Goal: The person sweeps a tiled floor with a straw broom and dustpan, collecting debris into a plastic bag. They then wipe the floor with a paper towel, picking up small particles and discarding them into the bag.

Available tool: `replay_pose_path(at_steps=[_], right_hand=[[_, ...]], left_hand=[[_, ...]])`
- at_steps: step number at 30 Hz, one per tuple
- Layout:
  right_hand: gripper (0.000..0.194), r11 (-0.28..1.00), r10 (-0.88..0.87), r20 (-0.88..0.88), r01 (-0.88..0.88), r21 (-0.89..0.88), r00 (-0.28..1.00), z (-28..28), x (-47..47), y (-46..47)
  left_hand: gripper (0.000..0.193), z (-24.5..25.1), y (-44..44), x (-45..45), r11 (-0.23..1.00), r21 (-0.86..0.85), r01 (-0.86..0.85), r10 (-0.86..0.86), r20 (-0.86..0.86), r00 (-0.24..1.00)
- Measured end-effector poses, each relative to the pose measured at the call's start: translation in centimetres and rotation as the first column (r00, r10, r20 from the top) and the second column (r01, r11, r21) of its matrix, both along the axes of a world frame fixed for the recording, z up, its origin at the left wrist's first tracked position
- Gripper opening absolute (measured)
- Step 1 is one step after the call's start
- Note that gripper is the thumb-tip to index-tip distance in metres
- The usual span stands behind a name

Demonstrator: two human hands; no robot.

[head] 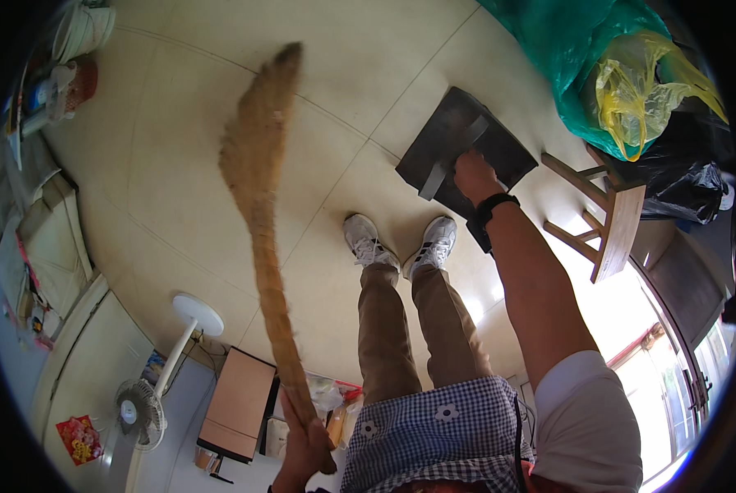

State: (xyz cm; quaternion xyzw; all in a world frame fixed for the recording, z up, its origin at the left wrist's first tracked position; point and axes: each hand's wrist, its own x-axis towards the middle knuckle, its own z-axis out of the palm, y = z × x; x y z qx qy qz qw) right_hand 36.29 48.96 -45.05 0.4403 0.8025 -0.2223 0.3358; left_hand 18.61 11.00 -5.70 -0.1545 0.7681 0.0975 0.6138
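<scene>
My left hand (306, 444), low in the view, is closed around the handle end of a straw broom (269, 246). The broom reaches upward across the view, and its flared bristle head, a little blurred, lies over the tiled floor. At the upper right my right hand (475, 175) grips a black dustpan (497, 135) with grey strips across it; the exact part under my fingers is partly hidden. A dark band circles the right wrist. My white sneakers stand on the floor just below the dustpan.
A wooden stool (620, 228) lies tipped right of the dustpan, beside green, yellow and black plastic bags (633, 92). A white standing fan (140, 413) and a pinkish cabinet (238, 400) are at lower left. Buckets (84, 31) stand upper left; a glazed door is right.
</scene>
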Motion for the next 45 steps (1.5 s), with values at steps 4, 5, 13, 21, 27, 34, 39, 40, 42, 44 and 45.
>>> replay_pose_path(at_steps=[4,5,13,21,27,34,39,40,42,44,45], right_hand=[[0.021,0.998,0.044,-0.033,-0.043,0.035,0.998,-1.7,-4.0,-0.2],[0.021,0.997,0.071,-0.04,-0.07,0.04,0.997,-2.3,-5.1,-0.4],[0.022,0.777,0.608,0.057,-0.608,0.163,0.792,-3.0,-9.4,-2.2],[0.038,0.948,0.308,-0.346,-0.255,0.19,0.886,8.9,-13.2,-4.1],[0.043,0.955,0.279,-0.35,-0.22,0.199,0.894,25.7,-19.3,-5.2],[0.039,0.904,0.404,-0.388,-0.296,0.309,0.829,39.3,-29.9,-5.8],[0.047,0.955,0.249,-0.518,-0.119,0.271,0.818,41.1,-39.1,-5.6],[0.044,0.956,0.257,-0.534,-0.132,0.261,0.806,40.8,-41.1,-5.6],[0.039,0.945,0.292,-0.547,-0.15,0.289,0.784,39.7,-44.7,-5.3],[0.043,0.963,0.259,-0.522,-0.174,0.206,0.813,38.5,-48.6,-4.8],[0.045,0.966,0.25,-0.494,-0.177,0.19,0.833,38.0,-50.4,-4.1]], left_hand=[[0.074,7.0,-1.8,1.3,0.979,0.204,0.005,-0.041,0.173,0.984],[0.073,8.6,-2.4,0.6,0.971,0.239,-0.018,-0.027,0.184,0.983],[0.081,17.4,-7.5,-2.3,0.941,0.063,-0.333,0.309,0.251,0.917],[0.088,21.3,-13.9,-0.5,0.835,0.253,-0.49,0.429,0.259,0.865],[0.094,24.5,-17.5,-1.0,0.613,0.495,-0.615,0.569,0.262,0.779],[0.1,25.9,-22.0,-6.9,0.32,0.623,-0.714,0.698,0.354,0.622],[0.078,19.9,-20.7,-16.1,-0.012,0.566,-0.824,0.57,0.681,0.46],[0.08,18.5,-20.2,-18.3,-0.03,0.554,-0.832,0.58,0.688,0.437],[0.072,16.1,-18.8,-23.1,-0.076,0.521,-0.85,0.583,0.715,0.386],[0.059,14.6,-16.8,-27.9,-0.12,0.488,-0.864,0.594,0.733,0.332],[0.051,14.0,-15.4,-30.1,-0.132,0.479,-0.868,0.605,0.733,0.313]])
